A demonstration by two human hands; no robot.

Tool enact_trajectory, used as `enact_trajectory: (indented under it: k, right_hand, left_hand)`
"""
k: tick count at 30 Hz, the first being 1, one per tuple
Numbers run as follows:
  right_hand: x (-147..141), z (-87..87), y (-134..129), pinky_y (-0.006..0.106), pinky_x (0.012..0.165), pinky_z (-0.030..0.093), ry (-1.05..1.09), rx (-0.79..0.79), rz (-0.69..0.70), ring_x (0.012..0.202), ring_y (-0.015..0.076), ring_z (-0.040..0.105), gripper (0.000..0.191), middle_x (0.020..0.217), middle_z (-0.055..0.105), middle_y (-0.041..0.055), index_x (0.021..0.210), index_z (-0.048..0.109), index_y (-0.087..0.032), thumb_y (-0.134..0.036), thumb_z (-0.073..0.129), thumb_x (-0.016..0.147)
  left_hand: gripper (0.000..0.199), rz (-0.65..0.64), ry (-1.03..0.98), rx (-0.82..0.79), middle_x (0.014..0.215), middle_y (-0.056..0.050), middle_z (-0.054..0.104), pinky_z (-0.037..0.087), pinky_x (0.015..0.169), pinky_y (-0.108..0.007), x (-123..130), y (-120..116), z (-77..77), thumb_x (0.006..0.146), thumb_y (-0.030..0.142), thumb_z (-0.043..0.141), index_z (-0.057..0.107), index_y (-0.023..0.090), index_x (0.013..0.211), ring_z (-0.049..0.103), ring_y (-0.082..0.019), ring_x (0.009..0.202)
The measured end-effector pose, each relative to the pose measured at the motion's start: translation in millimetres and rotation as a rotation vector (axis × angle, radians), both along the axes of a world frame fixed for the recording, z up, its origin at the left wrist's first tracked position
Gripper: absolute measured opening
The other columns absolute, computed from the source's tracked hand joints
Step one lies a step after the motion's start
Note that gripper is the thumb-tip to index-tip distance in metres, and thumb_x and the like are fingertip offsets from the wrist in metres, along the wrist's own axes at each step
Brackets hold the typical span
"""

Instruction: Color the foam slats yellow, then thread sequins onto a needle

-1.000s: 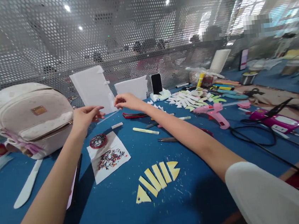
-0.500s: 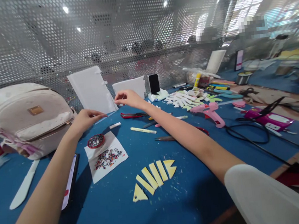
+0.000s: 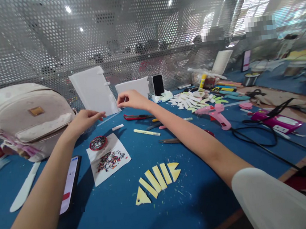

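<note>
My left hand [image 3: 85, 121] hangs over the table beside the backpack, fingertips drawn together and pointing right. Anything between them is too small to make out. Farther right, my right hand [image 3: 132, 100] is raised before the low white panel [image 3: 136, 87], its thumb and fingers in a pinch; what they hold, if anything, I cannot see. A clear strip [image 3: 109, 119] lies on the table between the hands. Below them are a red lid [image 3: 98, 143] of dark glitter-like bits and white paper [image 3: 99, 176] with colourful flakes. Yellow cut pieces [image 3: 154, 183] form a fish shape nearer me.
On the left stand a pale backpack [image 3: 30, 123] and a phone [image 3: 70, 185]; a white plastic knife [image 3: 25, 188] lies beside them. A red cutter [image 3: 137, 117], a yellow marker [image 3: 146, 132], a pink glue gun [image 3: 215, 115] and a heap of pale cut strips [image 3: 188, 100] fill the middle and right.
My left hand has shifted slightly left and up, away from the clear strip, uncovering more of the phone under the forearm. My right hand is almost still.
</note>
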State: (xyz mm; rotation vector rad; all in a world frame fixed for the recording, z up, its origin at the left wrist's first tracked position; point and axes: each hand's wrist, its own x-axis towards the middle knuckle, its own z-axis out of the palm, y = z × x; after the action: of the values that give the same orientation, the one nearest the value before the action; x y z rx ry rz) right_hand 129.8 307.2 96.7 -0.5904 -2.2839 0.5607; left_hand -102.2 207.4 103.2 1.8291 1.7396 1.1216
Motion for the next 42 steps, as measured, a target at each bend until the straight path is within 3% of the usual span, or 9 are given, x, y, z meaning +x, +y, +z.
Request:
enact_trajectory:
  k: [4, 7, 9, 13, 19, 24, 33, 42]
  right_hand:
    - [3, 1.8, -1, 0.027, 0.075, 0.041, -0.011, 0.003, 0.012, 0.077, 0.0139, 0.058, 0.006, 0.08, 0.069, 0.0037, 0.082, 0.071, -0.012, -0.018, 0.071, 0.082]
    - [2, 1.6, -1, 0.026, 0.074, 0.042, -0.029, -0.001, 0.044, 0.076, 0.0139, 0.059, 0.006, 0.078, 0.07, 0.0034, 0.082, 0.072, -0.012, -0.018, 0.071, 0.081]
    - [0, 0.8, -2, 0.026, 0.074, 0.042, -0.036, -0.006, 0.064, 0.075, 0.0137, 0.06, 0.007, 0.078, 0.071, 0.0036, 0.082, 0.072, -0.012, -0.018, 0.072, 0.081]
    - [-3, -0.7, -4, 0.025, 0.072, 0.042, -0.041, -0.017, 0.09, 0.074, 0.0132, 0.059, 0.009, 0.078, 0.07, 0.0033, 0.083, 0.072, -0.011, -0.02, 0.071, 0.081]
    - [-5, -2.4, -6, 0.026, 0.073, 0.043, -0.037, -0.056, 0.125, 0.075, 0.0134, 0.059, 0.012, 0.08, 0.07, 0.004, 0.084, 0.072, -0.011, -0.022, 0.071, 0.081]
    - [-7, -4.8, -4, 0.026, 0.074, 0.044, -0.012, -0.109, 0.137, 0.077, 0.0137, 0.059, 0.012, 0.081, 0.07, 0.0044, 0.084, 0.072, -0.011, -0.022, 0.071, 0.081]
    - [-9, -11.7, -2, 0.023, 0.07, 0.047, -0.001, -0.27, 0.155, 0.071, 0.0108, 0.061, 0.008, 0.078, 0.074, 0.0042, 0.083, 0.074, -0.01, -0.017, 0.071, 0.082]
    - [0, -11.9, -1, 0.021, 0.061, 0.045, -0.117, -0.412, 0.176, 0.063, 0.0099, 0.061, 0.008, 0.071, 0.075, 0.0035, 0.08, 0.077, -0.011, -0.018, 0.075, 0.079]
  left_hand:
    - [0.044, 0.049, 0.093, 0.122, 0.074, -0.008, 0.077, 0.042, 0.058, -0.028, -2, -3, 3.4, 0.08, 0.059, 0.061, 0.081, 0.02, 0.079, 0.058, -0.022, 0.063]
    - [0.039, 0.035, 0.117, 0.179, 0.083, -0.006, 0.078, 0.044, 0.062, -0.028, 2, -5, 4.3, 0.08, 0.053, 0.062, 0.081, 0.021, 0.093, 0.059, -0.021, 0.067]
    - [0.039, -0.018, 0.127, 0.15, 0.078, -0.004, 0.077, 0.044, 0.061, -0.026, 8, -6, 4.0, 0.077, 0.051, 0.066, 0.082, 0.021, 0.097, 0.059, -0.02, 0.065]
    - [0.035, -0.096, 0.125, 0.09, 0.064, -0.002, 0.072, 0.043, 0.058, -0.025, 20, -3, -1.2, 0.073, 0.05, 0.071, 0.084, 0.022, 0.09, 0.058, -0.018, 0.06]
    - [0.029, -0.108, 0.063, 0.096, 0.064, -0.004, 0.071, 0.041, 0.054, -0.026, 28, -1, -11.4, 0.075, 0.049, 0.071, 0.082, 0.023, 0.079, 0.056, -0.018, 0.057]
    - [0.023, -0.118, -0.031, 0.08, 0.065, -0.005, 0.073, 0.044, 0.056, -0.026, 24, 3, -13.1, 0.071, 0.045, 0.075, 0.08, 0.023, 0.072, 0.058, -0.016, 0.055]
    - [0.027, -0.081, -0.223, 0.044, 0.072, -0.004, 0.075, 0.051, 0.059, -0.024, 11, 7, -15.3, 0.068, 0.044, 0.081, 0.08, 0.019, 0.078, 0.061, -0.014, 0.058]
    - [0.022, -0.047, -0.201, 0.0, 0.093, -0.003, 0.072, 0.059, 0.074, -0.034, 4, 8, -12.9, 0.098, 0.034, 0.065, 0.068, 0.013, 0.098, 0.069, -0.016, 0.078]
